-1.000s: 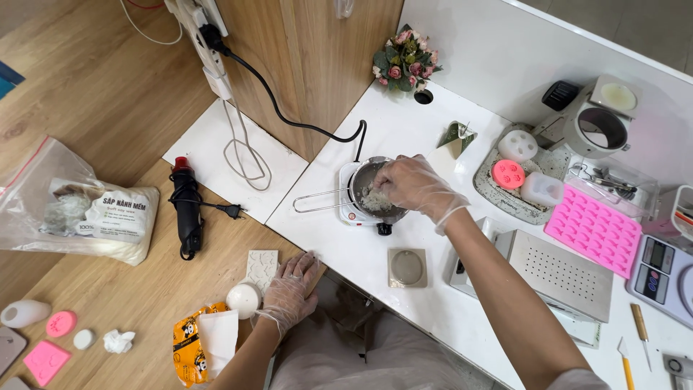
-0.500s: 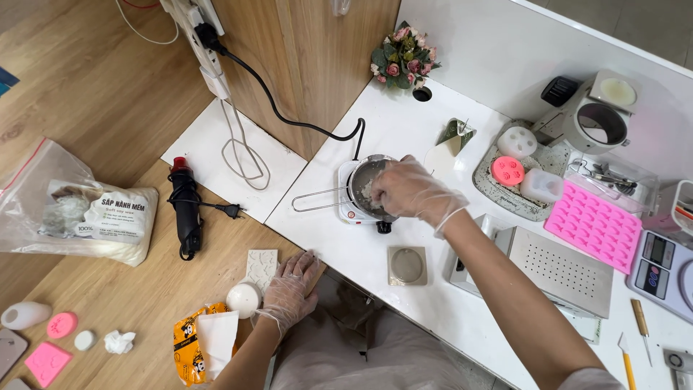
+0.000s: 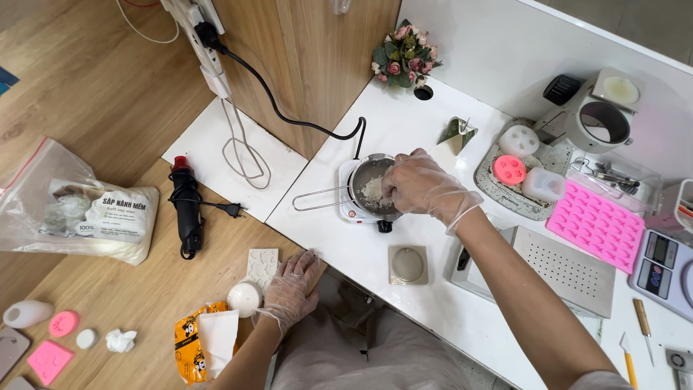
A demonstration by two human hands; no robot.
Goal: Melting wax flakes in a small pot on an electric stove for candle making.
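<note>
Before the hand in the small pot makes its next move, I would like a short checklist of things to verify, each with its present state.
1. Pot sits centred on the small white hot plate: ok.
2. Right hand is gloved and over the pot, fingers in the white flakes: ok.
3. Hot plate switched on or off: cannot tell; its black knob shows no setting.
4. Wire pot handle points left, with nothing lying against it: ok.
5. Black power cable runs from the wall strip to the plate and touches neither hand: ok.
6. Left hand is gloved and rests flat at the wooden table's edge, holding nothing: ok.
</note>
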